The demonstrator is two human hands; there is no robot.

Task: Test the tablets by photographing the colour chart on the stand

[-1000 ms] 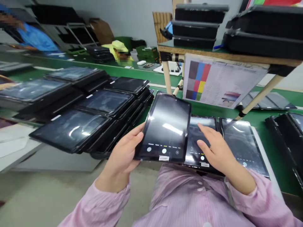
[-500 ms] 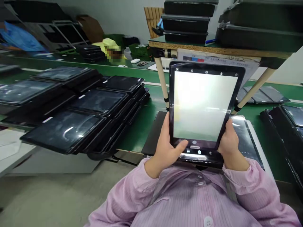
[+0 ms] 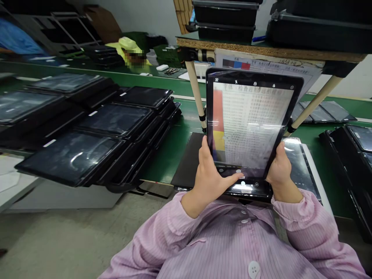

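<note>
Black stacked tablets [image 3: 87, 128] left, printed colour chart [image 3: 270, 64] behind the tablet [image 3: 250, 124] gripped in both hands [image 3: 209, 179].

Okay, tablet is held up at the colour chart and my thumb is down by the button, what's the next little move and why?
Probably press the left thumb down on the round shutter button. Both the left hand and the right hand hold the tablet upright, and its screen shows the chart sheet with red and yellow blocks and text, so the view looks framed.
</note>
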